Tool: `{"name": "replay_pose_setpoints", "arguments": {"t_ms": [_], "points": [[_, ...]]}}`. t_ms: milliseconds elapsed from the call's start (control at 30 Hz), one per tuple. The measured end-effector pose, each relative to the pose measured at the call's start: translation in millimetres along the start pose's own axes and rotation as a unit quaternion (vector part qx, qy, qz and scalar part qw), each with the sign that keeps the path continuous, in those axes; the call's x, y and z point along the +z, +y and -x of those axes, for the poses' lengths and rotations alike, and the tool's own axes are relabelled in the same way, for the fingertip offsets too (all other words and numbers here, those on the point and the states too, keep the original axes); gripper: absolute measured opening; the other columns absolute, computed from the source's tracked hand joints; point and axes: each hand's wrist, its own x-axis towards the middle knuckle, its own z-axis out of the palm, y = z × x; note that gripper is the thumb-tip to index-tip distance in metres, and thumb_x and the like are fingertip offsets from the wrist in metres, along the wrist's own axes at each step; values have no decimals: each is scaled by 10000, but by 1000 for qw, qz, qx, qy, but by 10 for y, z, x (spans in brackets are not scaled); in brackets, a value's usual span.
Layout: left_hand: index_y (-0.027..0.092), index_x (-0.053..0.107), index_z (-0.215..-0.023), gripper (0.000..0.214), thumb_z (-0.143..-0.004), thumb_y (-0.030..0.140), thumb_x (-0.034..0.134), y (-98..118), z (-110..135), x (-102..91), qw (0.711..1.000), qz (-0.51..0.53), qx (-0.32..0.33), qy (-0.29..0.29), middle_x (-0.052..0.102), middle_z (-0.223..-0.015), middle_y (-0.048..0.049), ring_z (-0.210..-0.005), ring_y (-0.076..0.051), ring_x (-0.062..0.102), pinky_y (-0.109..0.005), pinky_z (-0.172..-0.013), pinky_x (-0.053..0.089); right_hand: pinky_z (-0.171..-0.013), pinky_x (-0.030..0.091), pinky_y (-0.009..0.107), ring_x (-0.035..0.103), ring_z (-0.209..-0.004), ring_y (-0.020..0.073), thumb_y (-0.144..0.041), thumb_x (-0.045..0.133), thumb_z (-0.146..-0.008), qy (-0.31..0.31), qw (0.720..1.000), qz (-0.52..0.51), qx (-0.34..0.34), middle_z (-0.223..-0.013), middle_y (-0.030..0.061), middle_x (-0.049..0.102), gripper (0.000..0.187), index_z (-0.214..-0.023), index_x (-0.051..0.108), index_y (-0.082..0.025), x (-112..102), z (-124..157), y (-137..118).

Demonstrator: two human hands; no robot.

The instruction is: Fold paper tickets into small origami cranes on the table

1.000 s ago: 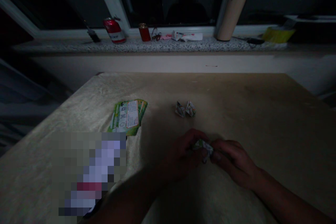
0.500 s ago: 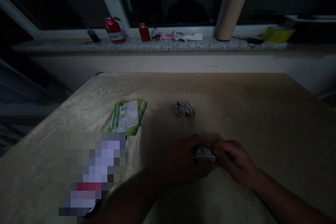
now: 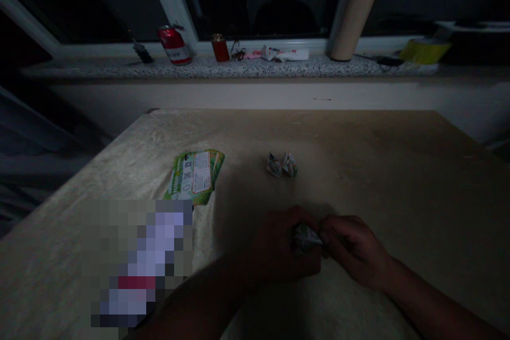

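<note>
Both hands meet low over the beige table (image 3: 358, 159). My left hand (image 3: 279, 247) and my right hand (image 3: 350, 249) pinch a small folded piece of printed paper (image 3: 306, 236) between their fingertips, each hand closed on one side of it. Two small folded paper pieces (image 3: 282, 164) lie side by side on the table a little beyond my hands. A green printed leaflet (image 3: 195, 176) lies flat to the left of them.
A blurred-out patch (image 3: 139, 263) covers something at the near left of the table. On the stone windowsill (image 3: 99, 68) stand a tilted red can (image 3: 173, 45), a small red container (image 3: 220, 49), crumpled paper, a cardboard tube (image 3: 354, 8) and a yellow object (image 3: 424, 51). The room is dim.
My hands have drawn slightly nearer to me and lower, still working the folded paper between the fingertips. The paper looks more compact now. Nothing else on the table moved.
</note>
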Motion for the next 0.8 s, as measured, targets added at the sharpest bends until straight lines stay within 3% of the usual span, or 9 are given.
{"name": "replay_pose_setpoints", "arguments": {"t_ms": [367, 633, 800], "points": [[181, 646, -903, 247, -691, 253, 750, -44, -36, -51, 996, 48, -63, -39, 615, -692, 24, -593, -110, 515, -212, -549, 394, -522, 391, 248, 543, -538, 119, -309, 513, -1041, -16, 1000, 12, -11, -634, -28, 560, 212, -875, 594, -206, -15, 28, 52], [181, 613, -885, 156, -824, 308, 678, 6, -33, -95, 998, 38, 2, -52, 646, -731, -1, -619, -119, 539, -225, -571, 405, -570, 443, 258, 614, -591, 128, -306, 451, -1074, -11, 999, 36, -34, -668, -3, 632, 277, -858, 593, -206, -17, 15, 20], [181, 577, -924, 109, -915, 286, 551, 44, -2, -106, 997, 30, 19, -69, 632, -742, -5, -609, -116, 528, -226, -570, 396, -545, 431, 249, 588, -564, 120, -335, 418, -1086, -12, 999, 36, -33, -642, -13, 590, 334, -821, 575, -206, -20, 5, 17]]}}
